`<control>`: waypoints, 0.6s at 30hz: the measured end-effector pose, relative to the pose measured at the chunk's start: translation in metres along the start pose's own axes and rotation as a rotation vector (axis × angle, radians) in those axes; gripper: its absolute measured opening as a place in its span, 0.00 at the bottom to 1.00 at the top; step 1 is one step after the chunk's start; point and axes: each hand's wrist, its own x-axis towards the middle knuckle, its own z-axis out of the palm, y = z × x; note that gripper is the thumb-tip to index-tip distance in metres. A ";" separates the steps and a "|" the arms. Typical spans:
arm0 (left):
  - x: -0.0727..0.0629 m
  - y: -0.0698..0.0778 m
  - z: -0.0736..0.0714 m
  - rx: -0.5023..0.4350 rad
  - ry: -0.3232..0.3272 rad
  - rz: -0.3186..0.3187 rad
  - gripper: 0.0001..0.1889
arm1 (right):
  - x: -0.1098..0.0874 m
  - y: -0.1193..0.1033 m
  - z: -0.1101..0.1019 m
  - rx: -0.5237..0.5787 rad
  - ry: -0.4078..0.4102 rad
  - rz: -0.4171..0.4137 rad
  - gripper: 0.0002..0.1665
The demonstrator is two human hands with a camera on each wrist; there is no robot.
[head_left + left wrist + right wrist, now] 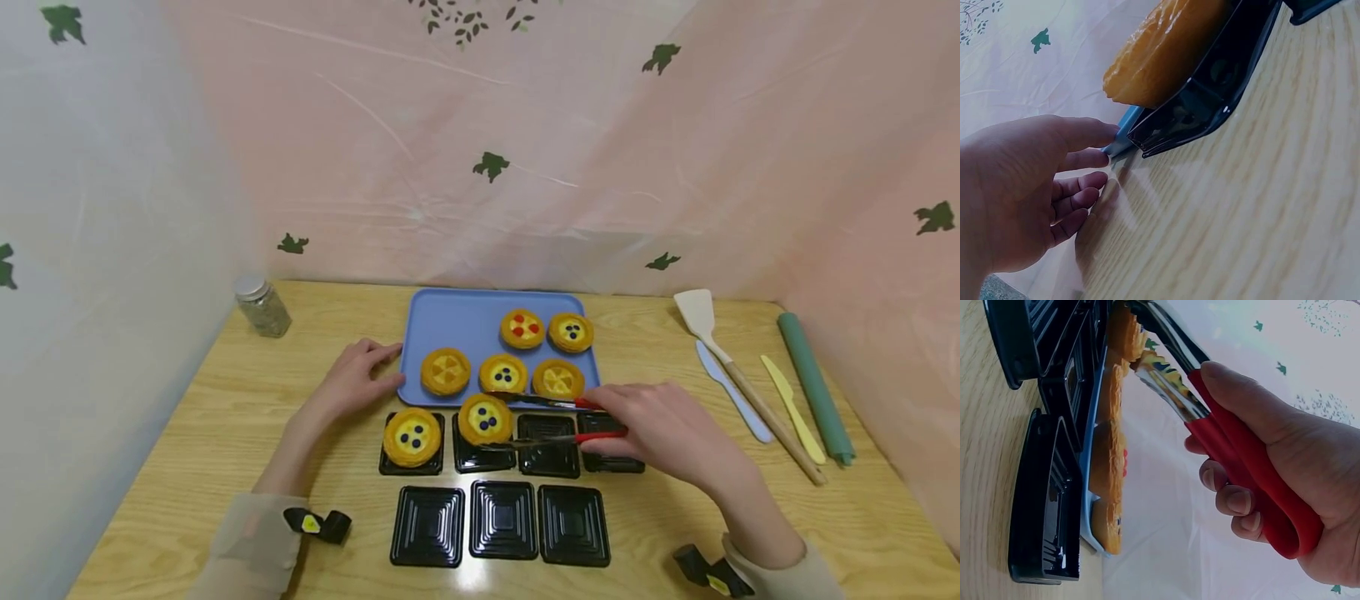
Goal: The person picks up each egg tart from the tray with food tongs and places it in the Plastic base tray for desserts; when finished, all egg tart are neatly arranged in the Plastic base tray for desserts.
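My right hand grips red-handled metal tongs. Their tips lie on either side of a blueberry tart, which sits over the second small black container of the upper row. To its left, another blueberry tart rests in the first black container. My left hand touches the left edge of the blue tray with loosely extended fingers. On that tray are several tarts, among them one with red fruit and one with orange-yellow wedges.
More black containers stand nearby, including one at the lower left. At the right lie a white spatula, a blue knife, a yellow knife and a green roll. A lidded jar stands back left.
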 end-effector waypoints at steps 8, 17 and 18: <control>0.001 -0.001 0.000 0.003 0.001 0.002 0.30 | -0.001 -0.005 -0.003 0.009 -0.026 -0.017 0.29; 0.001 -0.002 0.000 0.003 -0.005 -0.003 0.30 | -0.001 -0.006 -0.002 -0.028 -0.052 -0.019 0.29; 0.001 -0.002 0.000 0.002 -0.006 -0.003 0.30 | -0.001 -0.006 -0.002 -0.029 -0.053 -0.020 0.29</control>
